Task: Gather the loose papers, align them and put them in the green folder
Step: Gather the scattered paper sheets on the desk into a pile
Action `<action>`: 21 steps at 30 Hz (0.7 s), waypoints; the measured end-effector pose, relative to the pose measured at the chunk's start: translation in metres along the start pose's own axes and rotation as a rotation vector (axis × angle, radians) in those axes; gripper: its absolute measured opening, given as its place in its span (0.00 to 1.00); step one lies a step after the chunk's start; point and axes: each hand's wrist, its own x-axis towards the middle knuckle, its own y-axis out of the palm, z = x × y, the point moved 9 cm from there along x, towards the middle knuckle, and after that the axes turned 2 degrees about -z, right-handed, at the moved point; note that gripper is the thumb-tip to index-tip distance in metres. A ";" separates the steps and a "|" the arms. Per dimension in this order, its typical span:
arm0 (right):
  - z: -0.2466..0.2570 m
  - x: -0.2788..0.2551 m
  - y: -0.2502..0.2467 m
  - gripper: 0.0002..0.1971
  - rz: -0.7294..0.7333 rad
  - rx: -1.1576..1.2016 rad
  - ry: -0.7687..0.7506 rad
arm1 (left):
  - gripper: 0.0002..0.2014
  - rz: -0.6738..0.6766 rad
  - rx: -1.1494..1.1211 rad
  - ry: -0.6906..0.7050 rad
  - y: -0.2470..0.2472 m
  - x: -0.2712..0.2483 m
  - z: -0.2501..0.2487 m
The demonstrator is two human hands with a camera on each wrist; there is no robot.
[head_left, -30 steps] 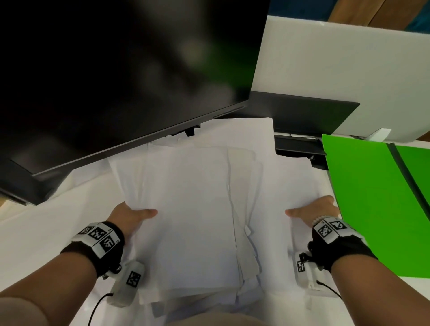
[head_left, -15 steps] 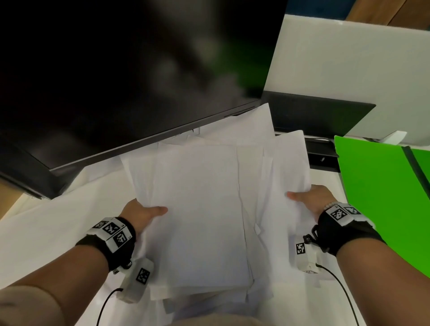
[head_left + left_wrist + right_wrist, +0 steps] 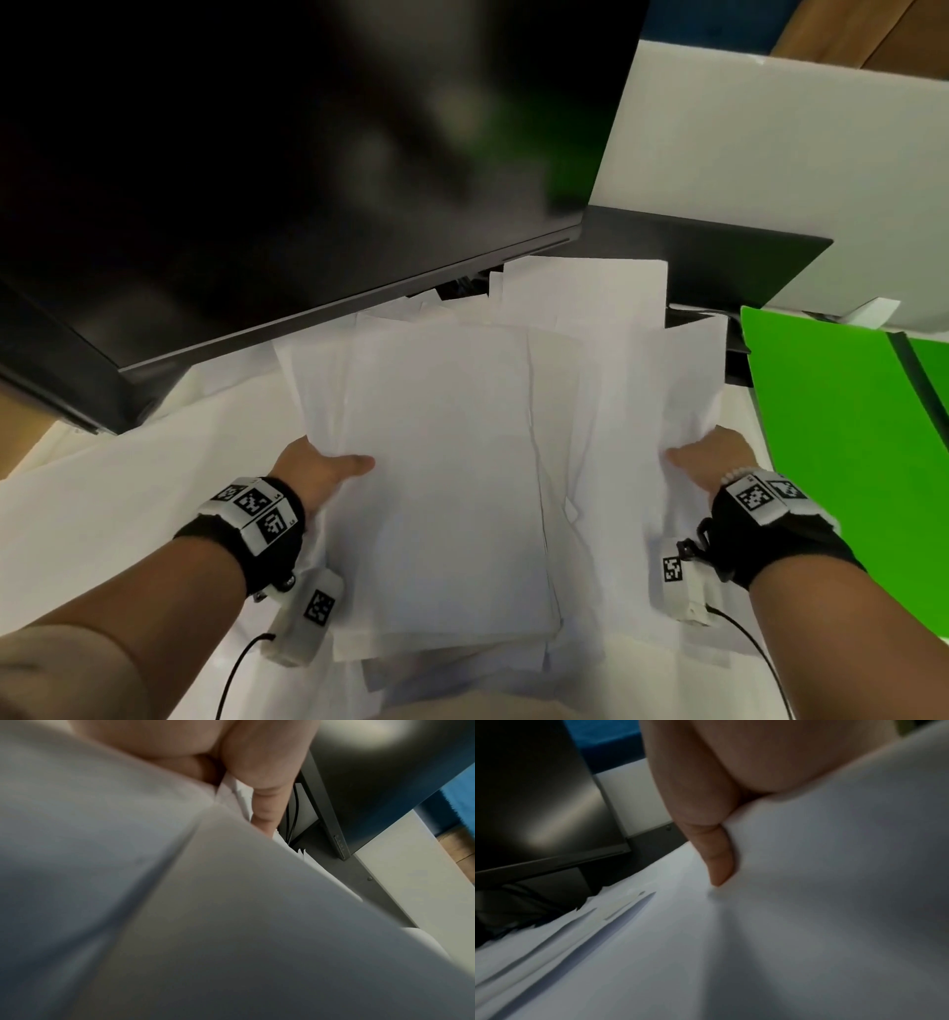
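A ragged stack of white papers (image 3: 462, 452) is held up in front of me, its edges uneven and several sheets sticking out at the top and bottom. My left hand (image 3: 321, 470) grips the stack's left edge, thumb on top, fingers hidden underneath. My right hand (image 3: 706, 457) grips the right edge the same way. The left wrist view shows the papers (image 3: 231, 923) with my fingers (image 3: 259, 770) against their edge. In the right wrist view my thumb (image 3: 718, 858) presses on the top sheet (image 3: 808, 902). The green folder (image 3: 842, 431) lies open on the desk to the right.
A large dark monitor (image 3: 257, 180) hangs over the far left, its lower edge close to the papers' top. A white box (image 3: 770, 169) and a dark flat panel (image 3: 693, 257) stand behind. The white desk (image 3: 102, 514) lies below the stack.
Both hands have drawn closer together, lifting the stack off the desk. The rightmost sheets have bent upward and slid in over the pile.
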 end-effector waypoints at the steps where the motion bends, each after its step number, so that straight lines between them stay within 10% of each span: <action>1: 0.000 0.001 -0.007 0.12 -0.023 0.000 -0.016 | 0.09 0.006 -0.003 0.003 0.000 0.001 0.000; 5: -0.011 0.005 -0.048 0.16 -0.213 0.057 -0.005 | 0.11 0.010 -0.008 -0.004 0.000 0.001 0.001; 11: -0.025 -0.008 -0.013 0.32 0.054 0.131 0.065 | 0.12 -0.009 0.041 -0.001 -0.002 0.003 0.003; 21: -0.048 -0.045 -0.115 0.19 -0.342 0.317 0.009 | 0.26 -0.019 0.082 -0.019 -0.005 0.009 0.009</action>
